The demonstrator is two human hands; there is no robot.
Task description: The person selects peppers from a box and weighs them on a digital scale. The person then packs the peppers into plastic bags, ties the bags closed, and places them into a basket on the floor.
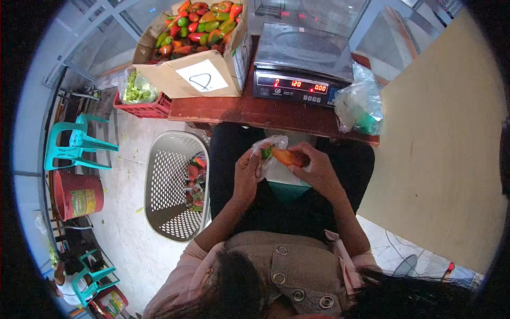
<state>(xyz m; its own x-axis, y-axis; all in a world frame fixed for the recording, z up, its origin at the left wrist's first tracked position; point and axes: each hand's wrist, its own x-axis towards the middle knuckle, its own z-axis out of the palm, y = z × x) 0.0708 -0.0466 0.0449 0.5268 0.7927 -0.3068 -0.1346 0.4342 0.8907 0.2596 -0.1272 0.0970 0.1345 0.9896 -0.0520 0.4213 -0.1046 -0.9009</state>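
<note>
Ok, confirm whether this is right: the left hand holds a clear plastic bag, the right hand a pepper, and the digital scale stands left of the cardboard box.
One slip: the head view shows the digital scale to the right of the cardboard box, not left. The left hand does hold the clear plastic bag, and the right hand the pepper.

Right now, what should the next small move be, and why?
Probably ease the orange-red pepper into the clear plastic bag: the right hand holds the pepper close beside the bag, which the left hand is gripping.
</note>
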